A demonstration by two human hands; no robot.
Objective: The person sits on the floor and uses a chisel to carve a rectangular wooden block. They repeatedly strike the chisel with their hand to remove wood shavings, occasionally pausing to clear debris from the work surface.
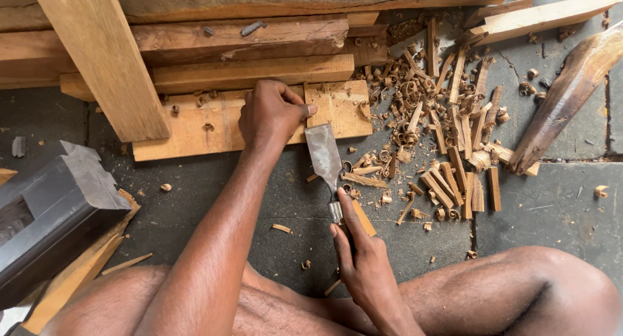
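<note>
The left hand [271, 114] presses flat, fingers spread, on the pale wooden board [195, 125] to pin it to the floor [558, 206], while the right hand [363, 261] wraps closed around the handle of the broad chisel [324, 155], whose edge meets the board just beside the left fingertips. Cut chips and curled shavings [441, 135] lie heaped right of the blade, and a dark block [52, 209] sits well left of both hands.

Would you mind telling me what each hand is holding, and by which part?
The right hand grips a wide chisel by its handle. The left hand holds nothing; it presses flat on the wooden plank beside the blade.
</note>
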